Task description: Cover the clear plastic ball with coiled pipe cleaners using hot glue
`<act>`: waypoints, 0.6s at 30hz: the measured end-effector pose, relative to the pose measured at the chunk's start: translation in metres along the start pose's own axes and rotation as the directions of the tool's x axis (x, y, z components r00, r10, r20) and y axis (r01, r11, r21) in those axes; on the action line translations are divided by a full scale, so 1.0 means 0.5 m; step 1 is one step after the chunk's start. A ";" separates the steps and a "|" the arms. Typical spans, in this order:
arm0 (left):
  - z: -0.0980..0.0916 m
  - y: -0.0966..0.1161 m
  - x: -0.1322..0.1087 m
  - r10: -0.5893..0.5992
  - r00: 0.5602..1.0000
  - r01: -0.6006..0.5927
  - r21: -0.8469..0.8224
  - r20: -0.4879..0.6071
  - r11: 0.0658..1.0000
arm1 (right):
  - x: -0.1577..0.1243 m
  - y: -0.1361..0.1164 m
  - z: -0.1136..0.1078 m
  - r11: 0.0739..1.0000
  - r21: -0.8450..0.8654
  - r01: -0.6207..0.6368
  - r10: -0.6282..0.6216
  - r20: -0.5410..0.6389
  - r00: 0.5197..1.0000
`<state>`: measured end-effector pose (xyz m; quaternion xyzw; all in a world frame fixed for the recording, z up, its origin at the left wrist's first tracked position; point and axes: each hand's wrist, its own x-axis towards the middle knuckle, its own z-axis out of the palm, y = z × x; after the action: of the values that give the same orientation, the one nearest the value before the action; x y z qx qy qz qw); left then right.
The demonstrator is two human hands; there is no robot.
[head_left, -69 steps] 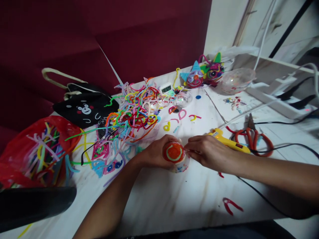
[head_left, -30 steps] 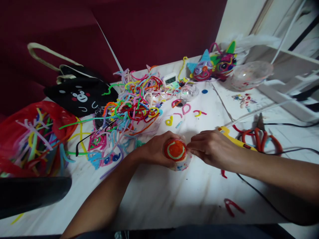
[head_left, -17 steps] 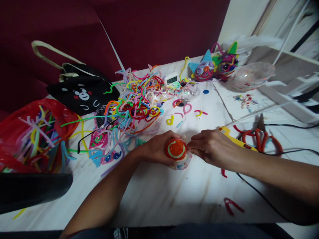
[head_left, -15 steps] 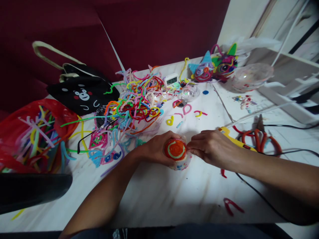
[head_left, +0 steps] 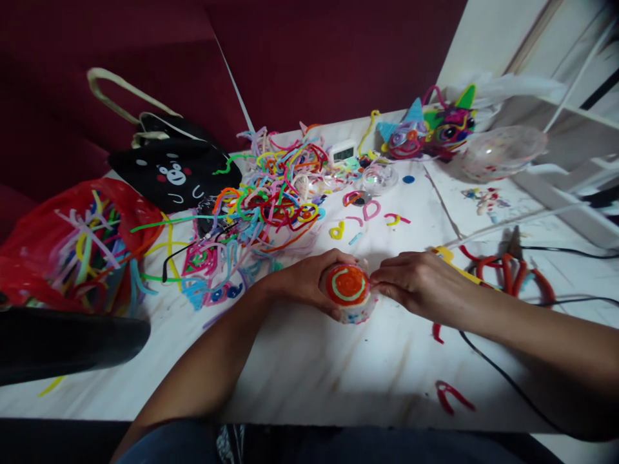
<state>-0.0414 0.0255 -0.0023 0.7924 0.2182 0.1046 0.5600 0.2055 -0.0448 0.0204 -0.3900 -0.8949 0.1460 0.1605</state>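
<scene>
My left hand [head_left: 314, 281] is wrapped round the far and left sides of a small round craft piece. Its top is an orange disc [head_left: 347, 284] of coiled pipe cleaner with a pale green curve on it, and a clear, colour-flecked base [head_left: 358, 311] shows below. Pinched fingers of my right hand [head_left: 403, 281] touch the right edge of the piece; what lies between them is too small to make out. Beside that hand lie a yellow glue gun [head_left: 454, 263], partly hidden by the forearm, and orange-handled pliers [head_left: 511, 270].
A heap of pipe cleaners [head_left: 275, 187] lies at the back left, near a red bag [head_left: 29, 258] of more strands and a black bag [head_left: 145, 164]. Finished animal heads [head_left: 406, 138] and a clear bowl [head_left: 505, 151] stand back right. A black cord [head_left: 503, 380] crosses the right front.
The whole view has shifted slightly, so things appear a little further right. Both hands stay at the craft piece with nearly the same grip.
</scene>
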 end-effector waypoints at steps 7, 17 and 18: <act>-0.006 0.015 -0.007 0.035 0.999 -0.036 0.086 0.019 0.996 | -0.002 -0.003 0.003 1.000 0.000 0.025 -0.025 -0.032 0.999; 0.016 0.067 -0.009 -0.044 0.990 0.086 0.327 -0.133 0.941 | -0.002 -0.004 0.003 0.998 0.065 -0.028 0.029 -0.009 1.000; 0.018 0.069 -0.008 -0.042 0.989 0.089 0.347 -0.141 0.934 | -0.002 -0.002 0.003 0.997 0.068 -0.029 0.030 -0.007 1.000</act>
<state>-0.0335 0.0065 0.0270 0.8635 0.2962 0.0972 0.3965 0.2048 -0.0464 0.0196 -0.3980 -0.8829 0.1773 0.1752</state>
